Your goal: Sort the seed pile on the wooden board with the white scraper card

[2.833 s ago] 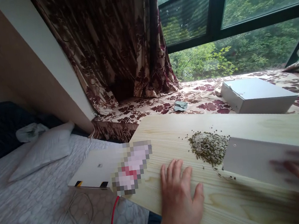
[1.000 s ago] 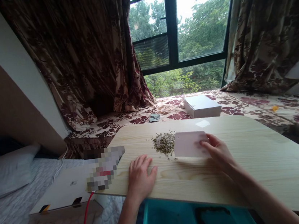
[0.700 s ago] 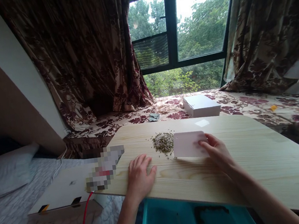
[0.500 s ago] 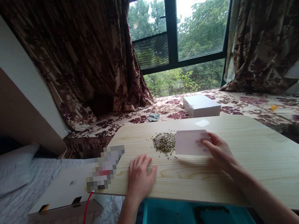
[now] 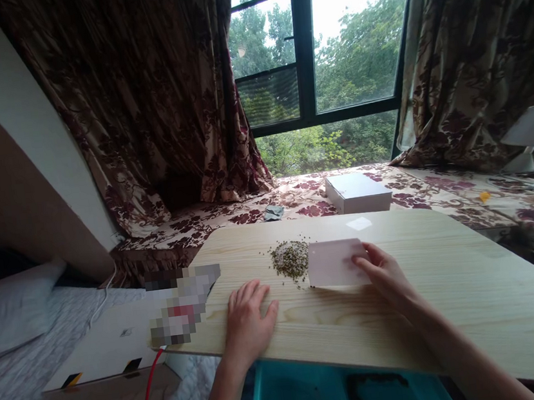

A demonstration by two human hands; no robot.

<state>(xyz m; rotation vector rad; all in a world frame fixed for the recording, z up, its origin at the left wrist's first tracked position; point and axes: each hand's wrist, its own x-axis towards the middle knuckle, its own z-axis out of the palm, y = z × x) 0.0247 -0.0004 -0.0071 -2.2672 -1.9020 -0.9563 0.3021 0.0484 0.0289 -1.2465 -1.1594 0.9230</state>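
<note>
My right hand point(image 5: 380, 272) grips the right end of a flat, translucent white plastic scraper card point(image 5: 332, 263). The card's left edge is beside a small heap of greenish-brown and white grains or beads point(image 5: 290, 259), a few of them scattered round it; their exact kind is unclear. Palm down, my left hand point(image 5: 249, 316) rests on the pale wood-grain table point(image 5: 454, 294) with its fingers stretched out, left of and nearer than the heap. It holds nothing.
Below the table's near edge is a teal divided tray point(image 5: 300, 394). A white box point(image 5: 358, 192) sits on the floral window ledge. A small white slip point(image 5: 359, 223) lies at the table's far side. A red cable point(image 5: 148, 396) hangs at the left, beside a white carton point(image 5: 104, 340).
The view has shifted slightly. My right hand and the card have come slightly nearer and left, close along the heap's right side. My left hand stays flat on the table.
</note>
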